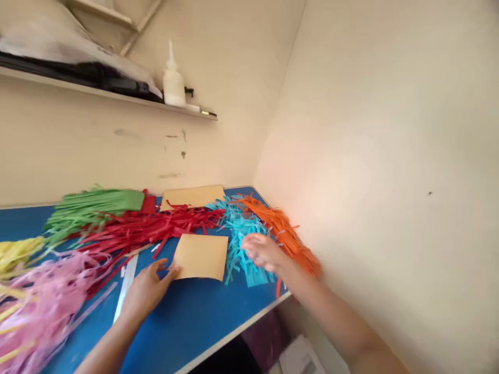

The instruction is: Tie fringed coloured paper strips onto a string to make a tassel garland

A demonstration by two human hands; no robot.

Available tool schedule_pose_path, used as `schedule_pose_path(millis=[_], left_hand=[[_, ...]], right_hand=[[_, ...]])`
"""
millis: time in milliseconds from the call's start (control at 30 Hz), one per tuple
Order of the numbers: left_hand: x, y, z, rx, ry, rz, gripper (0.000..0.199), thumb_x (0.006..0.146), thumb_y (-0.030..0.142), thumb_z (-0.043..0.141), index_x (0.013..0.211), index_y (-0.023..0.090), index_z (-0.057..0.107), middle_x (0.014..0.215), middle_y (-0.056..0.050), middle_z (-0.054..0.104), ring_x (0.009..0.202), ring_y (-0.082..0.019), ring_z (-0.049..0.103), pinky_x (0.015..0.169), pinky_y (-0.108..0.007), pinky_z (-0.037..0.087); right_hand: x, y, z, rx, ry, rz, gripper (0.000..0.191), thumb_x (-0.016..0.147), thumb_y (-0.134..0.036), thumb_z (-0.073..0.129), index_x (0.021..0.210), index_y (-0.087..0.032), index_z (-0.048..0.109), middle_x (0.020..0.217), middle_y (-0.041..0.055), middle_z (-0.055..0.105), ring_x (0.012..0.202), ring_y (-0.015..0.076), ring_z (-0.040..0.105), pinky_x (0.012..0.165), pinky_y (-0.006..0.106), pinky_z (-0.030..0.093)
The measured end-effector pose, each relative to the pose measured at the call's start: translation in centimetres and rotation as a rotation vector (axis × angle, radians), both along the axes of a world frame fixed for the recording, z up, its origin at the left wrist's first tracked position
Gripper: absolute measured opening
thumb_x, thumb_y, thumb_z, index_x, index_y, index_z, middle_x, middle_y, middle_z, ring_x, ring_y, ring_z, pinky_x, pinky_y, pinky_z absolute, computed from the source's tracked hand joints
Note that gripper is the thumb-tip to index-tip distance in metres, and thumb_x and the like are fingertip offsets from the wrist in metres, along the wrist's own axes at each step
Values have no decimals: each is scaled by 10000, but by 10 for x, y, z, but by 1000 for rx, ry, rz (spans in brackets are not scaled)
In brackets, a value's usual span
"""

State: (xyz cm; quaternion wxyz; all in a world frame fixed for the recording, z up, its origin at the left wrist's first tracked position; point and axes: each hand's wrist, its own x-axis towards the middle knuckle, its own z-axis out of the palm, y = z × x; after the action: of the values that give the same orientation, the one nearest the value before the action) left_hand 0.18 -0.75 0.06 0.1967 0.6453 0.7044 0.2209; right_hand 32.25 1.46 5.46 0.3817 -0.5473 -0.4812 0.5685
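A tan card sheet (pixel 201 256), roughly square, lies on the blue table. My left hand (pixel 151 284) is at its left edge, the thumb touching the card and the fingers spread apart. To the right of the card, my right hand (pixel 262 251) hovers over light-blue fringed paper strips (pixel 245 228). Its fingers are loosely bent and somewhat blurred, with nothing visible in them. Orange fringed strips (pixel 290 234) lie just beyond that hand, along the wall. Red fringed strips (pixel 156 226) stretch behind the card.
Green (pixel 97 205), pink (pixel 54 296) and yellow strips (pixel 17 254) cover the table's left side. A pale flat strip (pixel 127 285) lies beside my left hand. Another tan sheet (pixel 193 196) rests at the back. Above, a wall shelf (pixel 117 98) carries a white nozzle bottle (pixel 173 85).
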Motion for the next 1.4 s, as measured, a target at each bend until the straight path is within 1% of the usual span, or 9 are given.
schedule_pose_path(millis=[200,300,500,667,900,1033,1133,1300,1400], left_hand=[[21,-14,6,320,380,-321,711,776,367,639,1447,235,447,1535,-128,429,1417,-368,363,1127,-583,276],[23,-6,10,266,408,-443,500,836,225,565,1332,285,584,1396,-77,600,1313,-298,518,1092,-521,364],[-32,-26,-3,311,431,-427,480,844,123,408,1217,257,680,1298,-47,673,1206,-251,618,982,-419,497],[-79,-43,-18,551,444,-304,425,858,241,408,1144,308,715,1238,-13,708,1159,-289,640,993,-497,494],[-78,-59,-7,487,589,-148,471,881,151,342,1194,214,689,1270,-110,682,1158,-329,625,935,-499,521],[-68,-70,-3,510,646,-115,452,900,169,377,1261,190,649,1348,-180,607,1192,-354,597,947,-503,499],[-64,-68,-6,540,594,-170,415,902,195,436,1245,266,657,1304,-125,653,1181,-321,612,931,-475,512],[-65,-73,-7,829,490,-213,350,915,157,440,1158,219,684,1129,-73,747,1031,-218,697,891,-324,543],[-67,-86,10,1027,463,-105,389,906,121,484,1267,197,609,1089,-66,761,903,-173,733,786,-247,547]], right_hand=[[-76,102,9,76,-278,135,165,906,-297,669,927,-144,609,649,-56,540,454,36,443,367,126,309],[-81,115,-6,107,-460,185,198,980,-317,582,1008,-122,608,759,-23,588,526,58,517,455,165,440],[-69,121,-25,301,-752,347,220,904,-317,684,1022,-132,667,985,52,678,856,164,658,764,321,557],[-74,124,-21,476,-903,545,195,815,-343,755,969,-224,765,1211,46,679,1284,231,513,1050,287,395],[-81,112,-13,574,-1069,618,304,980,-221,483,1199,-215,694,1324,77,613,1312,206,479,1094,318,362],[-78,96,-8,612,-1156,572,453,928,-389,590,1368,-283,578,1552,115,344,1346,323,431,1101,469,335],[-80,88,-7,648,-1204,545,380,933,-469,565,1283,-344,644,1513,87,400,1347,364,398,1092,544,288],[-84,85,-12,705,-1226,482,318,1002,-237,430,1073,-194,737,1235,113,599,1117,232,556,964,345,392],[-84,84,-17,725,-1219,475,294,1004,-204,438,1078,-188,723,1134,85,636,1036,189,570,896,280,396]])
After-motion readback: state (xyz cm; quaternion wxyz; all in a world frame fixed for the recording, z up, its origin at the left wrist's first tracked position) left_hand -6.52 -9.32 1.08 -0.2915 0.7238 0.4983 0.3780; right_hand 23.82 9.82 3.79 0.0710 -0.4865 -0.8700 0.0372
